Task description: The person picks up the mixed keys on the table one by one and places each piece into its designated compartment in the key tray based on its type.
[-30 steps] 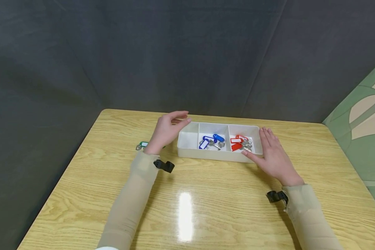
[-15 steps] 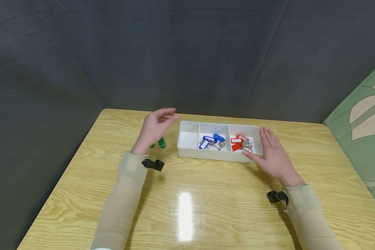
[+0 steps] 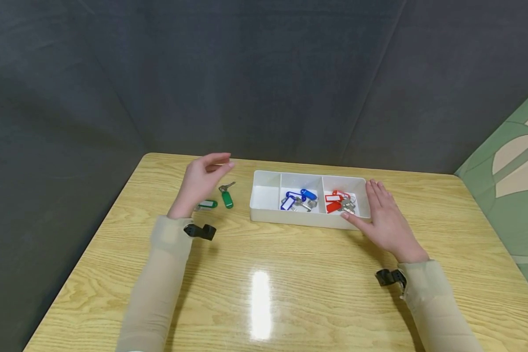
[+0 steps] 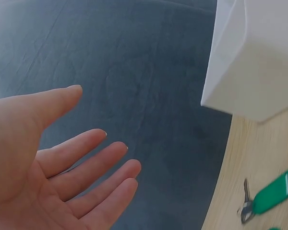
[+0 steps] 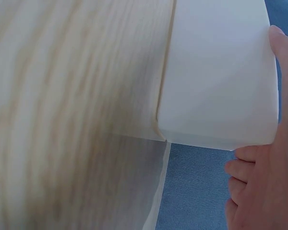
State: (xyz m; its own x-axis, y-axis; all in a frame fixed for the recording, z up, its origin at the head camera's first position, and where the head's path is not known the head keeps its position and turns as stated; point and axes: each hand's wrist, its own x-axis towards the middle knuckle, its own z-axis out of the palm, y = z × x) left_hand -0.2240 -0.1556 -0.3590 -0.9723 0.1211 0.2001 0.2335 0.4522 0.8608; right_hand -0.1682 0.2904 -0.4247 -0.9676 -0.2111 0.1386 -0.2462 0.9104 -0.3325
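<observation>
A white three-compartment tray [image 3: 297, 218] stands toward the back of the table. Blue-tagged keys [image 3: 308, 194] lie in its middle compartment, red-tagged keys [image 3: 333, 207] in the right one. My right hand [image 3: 391, 225] rests against the tray's right end, fingers straight along it and thumb at the front rim. To the left, my left hand [image 3: 198, 183] is raised with loosely bent fingers and nothing in them, as the left wrist view also shows. Beside it on the table lie a green-tagged key [image 3: 227, 199] and a second green key tag [image 3: 209, 204], partly hidden by the hand.
The wooden table [image 3: 317, 278] ends at a dark cloth [image 3: 264, 83] hanging behind it. A panel with a green leaf pattern [image 3: 510, 195] stands along the right side.
My left hand has moved left, away from the tray's left end, uncovering the green-tagged keys on the table. The right hand and the tray have stayed still.
</observation>
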